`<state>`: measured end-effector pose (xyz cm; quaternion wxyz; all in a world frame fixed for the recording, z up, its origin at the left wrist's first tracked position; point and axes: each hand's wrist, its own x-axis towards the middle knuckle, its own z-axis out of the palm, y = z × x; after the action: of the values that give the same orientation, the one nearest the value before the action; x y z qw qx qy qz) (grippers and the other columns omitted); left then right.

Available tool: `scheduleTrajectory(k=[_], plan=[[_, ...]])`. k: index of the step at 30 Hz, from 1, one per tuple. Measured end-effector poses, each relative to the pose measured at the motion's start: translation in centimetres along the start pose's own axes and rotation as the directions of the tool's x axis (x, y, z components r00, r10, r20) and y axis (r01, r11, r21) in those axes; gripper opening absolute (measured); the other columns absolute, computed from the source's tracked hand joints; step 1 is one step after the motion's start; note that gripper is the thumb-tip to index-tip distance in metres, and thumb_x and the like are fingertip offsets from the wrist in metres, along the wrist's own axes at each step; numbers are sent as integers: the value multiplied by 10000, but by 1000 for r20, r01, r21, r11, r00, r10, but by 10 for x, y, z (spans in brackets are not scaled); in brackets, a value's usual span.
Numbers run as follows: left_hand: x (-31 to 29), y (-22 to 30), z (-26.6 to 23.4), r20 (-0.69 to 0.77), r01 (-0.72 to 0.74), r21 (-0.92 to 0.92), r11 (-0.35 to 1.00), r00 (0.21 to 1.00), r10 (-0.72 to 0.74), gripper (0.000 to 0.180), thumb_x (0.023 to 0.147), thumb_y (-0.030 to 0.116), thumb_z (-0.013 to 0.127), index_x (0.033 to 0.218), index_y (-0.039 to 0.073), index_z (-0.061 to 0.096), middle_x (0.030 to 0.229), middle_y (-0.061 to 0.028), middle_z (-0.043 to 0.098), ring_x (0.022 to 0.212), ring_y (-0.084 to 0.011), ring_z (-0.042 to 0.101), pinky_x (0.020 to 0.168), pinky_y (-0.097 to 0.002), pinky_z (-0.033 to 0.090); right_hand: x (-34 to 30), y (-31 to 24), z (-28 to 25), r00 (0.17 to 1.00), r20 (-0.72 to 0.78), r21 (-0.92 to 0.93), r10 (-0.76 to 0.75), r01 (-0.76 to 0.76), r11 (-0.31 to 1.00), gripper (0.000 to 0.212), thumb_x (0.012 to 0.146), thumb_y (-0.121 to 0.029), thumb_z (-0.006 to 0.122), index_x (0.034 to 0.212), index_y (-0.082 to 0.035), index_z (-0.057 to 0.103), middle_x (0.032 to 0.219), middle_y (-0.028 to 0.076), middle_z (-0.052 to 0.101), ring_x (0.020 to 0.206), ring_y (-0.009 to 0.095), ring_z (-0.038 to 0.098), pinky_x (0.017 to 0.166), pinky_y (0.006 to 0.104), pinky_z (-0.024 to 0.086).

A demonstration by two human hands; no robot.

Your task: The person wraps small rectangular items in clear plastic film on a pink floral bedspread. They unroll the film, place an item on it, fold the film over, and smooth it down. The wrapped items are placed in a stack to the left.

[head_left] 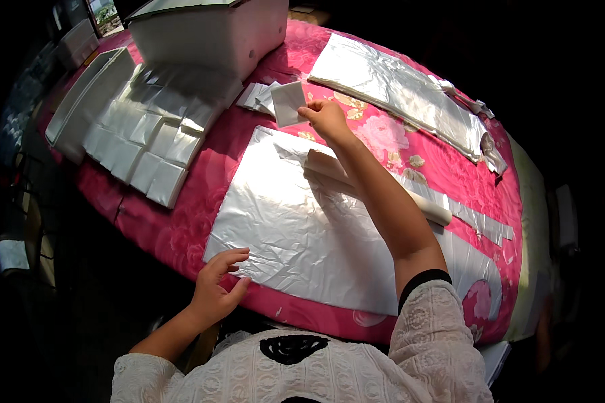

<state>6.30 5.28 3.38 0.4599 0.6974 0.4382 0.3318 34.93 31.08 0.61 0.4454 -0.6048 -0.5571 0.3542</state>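
Note:
A flat, whitish square piece (289,105) is pinched at its right edge by my right hand (325,119), above the far end of a large silvery-white plastic sheet (296,221). Whether the square is card or a folded packet I cannot tell. Just behind it lie a few crumpled white pieces (255,97). My left hand (220,282) is at the sheet's near left corner, fingers apart and holding nothing. A pale cardboard-like tube (431,209) lies across the sheet, partly hidden under my right forearm.
Rows of small whitish square packets (138,131) lie at the left, beside a long white tray (87,101). Behind them stands a big white box (208,37). A stack of folded silvery sheets (396,94) is at the far right. A pink flowered cloth (161,235) covers the table.

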Motion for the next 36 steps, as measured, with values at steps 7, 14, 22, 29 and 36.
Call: scheduleTrajectory(k=[7,14,22,29,36], plan=[[7,7,11,43,-136,62,989,990,134,405,739,-3,636,1133,27,545,1239,-150,522,1072,-232,554,851,-316,477,30,27,6,987,-133,-529,86,-144,837,395,688,-292,708,980,-29,671,959,174,666,881,301,647,784,359,502],[14,-2,17,65,-117,50,992,991,114,397,728,8,645,1114,29,554,1225,-164,529,1086,-282,548,879,-333,457,-114,15,-94,979,191,-411,-74,148,900,494,776,-349,680,1105,13,610,1137,190,595,1041,312,578,896,355,450],[55,9,96,447,-342,78,937,852,273,466,770,122,658,1196,20,499,1289,-191,467,1142,-344,498,955,-385,410,-305,26,-182,988,-127,-733,92,-156,662,519,776,-294,675,1208,-35,546,913,150,564,914,307,521,818,390,428],[72,31,215,584,-549,219,807,736,342,880,771,436,637,1435,49,208,1471,-297,21,1345,-464,147,1082,-477,208,-383,45,-157,998,48,-502,-43,62,863,468,921,-269,454,1275,36,458,1364,237,383,1304,385,293,1074,430,240],[70,61,255,649,-582,284,762,702,294,822,767,405,616,1407,33,260,1467,-305,25,1356,-458,104,1091,-477,183,-432,127,-318,915,-403,-761,-7,-331,559,487,891,-227,463,1315,8,419,1391,192,381,1312,319,325,1084,383,254]])
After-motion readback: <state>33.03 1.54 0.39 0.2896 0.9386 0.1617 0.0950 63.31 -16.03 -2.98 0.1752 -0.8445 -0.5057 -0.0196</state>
